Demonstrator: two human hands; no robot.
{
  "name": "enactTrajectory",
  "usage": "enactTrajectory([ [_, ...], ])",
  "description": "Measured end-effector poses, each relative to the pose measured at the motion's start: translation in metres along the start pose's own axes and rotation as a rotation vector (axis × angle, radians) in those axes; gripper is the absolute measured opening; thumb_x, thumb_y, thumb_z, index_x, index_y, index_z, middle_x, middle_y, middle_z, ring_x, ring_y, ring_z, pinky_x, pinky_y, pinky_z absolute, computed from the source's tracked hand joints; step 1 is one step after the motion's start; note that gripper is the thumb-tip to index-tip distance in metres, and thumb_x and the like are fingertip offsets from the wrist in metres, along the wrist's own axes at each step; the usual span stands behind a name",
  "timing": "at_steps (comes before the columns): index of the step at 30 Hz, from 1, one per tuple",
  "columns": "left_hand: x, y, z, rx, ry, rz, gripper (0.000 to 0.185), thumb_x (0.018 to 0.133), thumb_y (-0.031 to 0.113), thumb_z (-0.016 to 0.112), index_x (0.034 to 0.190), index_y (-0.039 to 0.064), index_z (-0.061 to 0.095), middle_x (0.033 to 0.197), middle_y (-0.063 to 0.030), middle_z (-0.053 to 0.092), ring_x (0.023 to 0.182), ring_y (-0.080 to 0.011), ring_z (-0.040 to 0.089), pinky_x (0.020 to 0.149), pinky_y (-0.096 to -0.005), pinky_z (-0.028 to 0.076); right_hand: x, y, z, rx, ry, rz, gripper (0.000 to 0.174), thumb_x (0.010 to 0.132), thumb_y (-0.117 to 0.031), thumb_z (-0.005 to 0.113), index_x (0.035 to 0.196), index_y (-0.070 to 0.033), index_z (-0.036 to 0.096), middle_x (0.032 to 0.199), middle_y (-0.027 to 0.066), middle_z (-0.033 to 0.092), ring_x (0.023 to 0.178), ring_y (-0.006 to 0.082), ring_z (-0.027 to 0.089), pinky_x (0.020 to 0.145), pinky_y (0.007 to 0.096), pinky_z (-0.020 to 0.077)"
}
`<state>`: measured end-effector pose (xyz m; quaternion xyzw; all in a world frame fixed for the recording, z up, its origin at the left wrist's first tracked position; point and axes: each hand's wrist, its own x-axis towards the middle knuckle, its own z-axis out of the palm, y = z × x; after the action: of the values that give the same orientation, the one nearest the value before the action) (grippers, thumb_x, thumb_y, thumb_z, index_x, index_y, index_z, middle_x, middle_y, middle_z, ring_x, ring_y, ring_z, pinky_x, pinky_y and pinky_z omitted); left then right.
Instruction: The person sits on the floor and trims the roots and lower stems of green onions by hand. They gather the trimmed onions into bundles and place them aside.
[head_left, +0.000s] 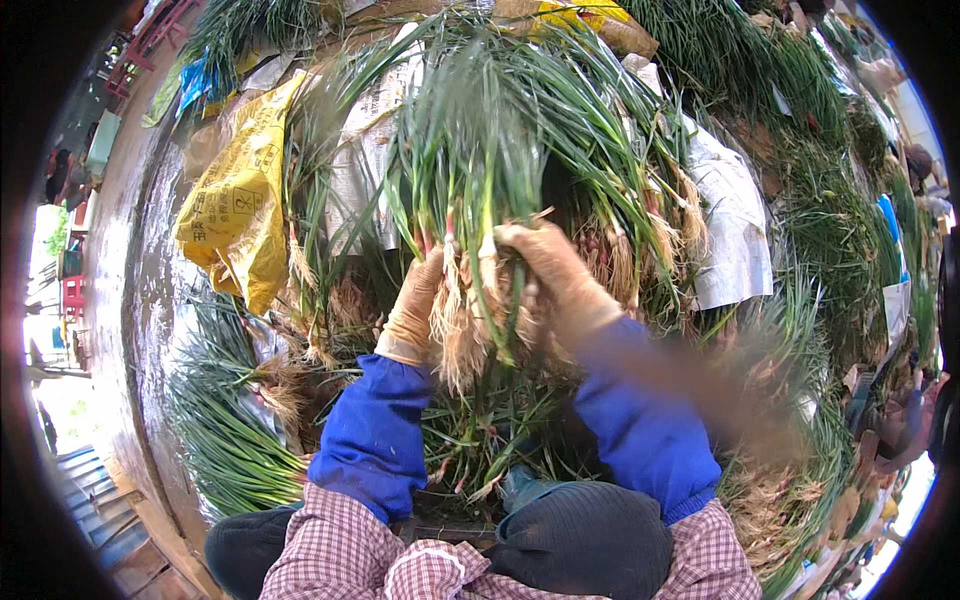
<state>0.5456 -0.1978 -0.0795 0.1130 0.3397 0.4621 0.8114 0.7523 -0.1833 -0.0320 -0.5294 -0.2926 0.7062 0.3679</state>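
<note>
A large bunch of green onions hangs between my hands, its leaves fanning away from me and its pale stringy roots pointing towards me. My left hand, in a tan glove, grips the bunch on its left side near the reddish stem bases. Opposite it, my right hand, in the same kind of glove, closes around the right side; its fingers are partly hidden by stalks. More rooted green onions lie just beyond the right hand. Blue sleeve covers reach from wrists towards the elbows.
A yellow printed plastic sack lies at the left, above a stack of green onions. White woven sacks lie on the right. Loose leaves cover the ground before my knees. Other people sit at the far right edge.
</note>
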Motion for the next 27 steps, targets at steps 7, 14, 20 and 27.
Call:
enactTrajectory([
  [7,-0.011,-0.049,0.164,0.693,-0.248,0.205,0.022,0.095,0.024,0.054,0.092,0.005,0.065,0.086,-0.006,0.066,0.069,-0.012,0.058,0.063,-0.0276,0.045,-0.151,-0.113,-0.062,-0.216,0.27,-0.484,0.033,0.088,-0.029,0.063,0.107,-0.002,0.064,0.085,0.0051,0.065,0.064,0.0095,0.059,0.051,0.0232,0.0465],
  [14,0.015,-0.128,0.146,0.524,-0.042,-0.2,0.05,0.089,0.039,0.067,0.122,0.002,0.06,0.099,-0.0033,0.067,0.088,-0.0134,0.059,0.078,-0.0301,0.046,-0.081,-0.05,-0.167,-0.933,0.629,-0.02,0.024,0.097,-0.016,0.049,0.113,-0.001,0.057,0.081,0.0124,0.065,0.062,0.0177,0.06,0.054,0.0281,0.0489],
  [20,-0.021,-0.095,0.046,1.09,0.203,0.558,0.061,0.087,0.026,0.071,0.137,0.005,0.044,0.125,-0.0152,0.059,0.112,-0.0233,0.059,0.093,-0.036,0.051,-0.111,-0.019,-0.199,-1.195,1.045,-0.488,0.066,0.091,-0.036,0.06,0.137,0.006,0.038,0.116,0.0262,0.053,0.111,0.0359,0.052,0.097,0.0426,0.0401],
  [27,0.0,-0.115,-0.03,1.324,0.404,-0.045,0.046,0.084,0.027,0.072,0.116,-0.003,0.057,0.106,-0.0204,0.067,0.09,-0.025,0.066,0.081,-0.0327,0.054,-0.092,0.036,-0.113,-2.038,0.727,-0.293,0.109,0.07,-0.055,0.072,0.152,-0.01,0.017,0.156,0.0138,0.017,0.146,0.0332,0.011,0.117,0.0587,0.0055],
])
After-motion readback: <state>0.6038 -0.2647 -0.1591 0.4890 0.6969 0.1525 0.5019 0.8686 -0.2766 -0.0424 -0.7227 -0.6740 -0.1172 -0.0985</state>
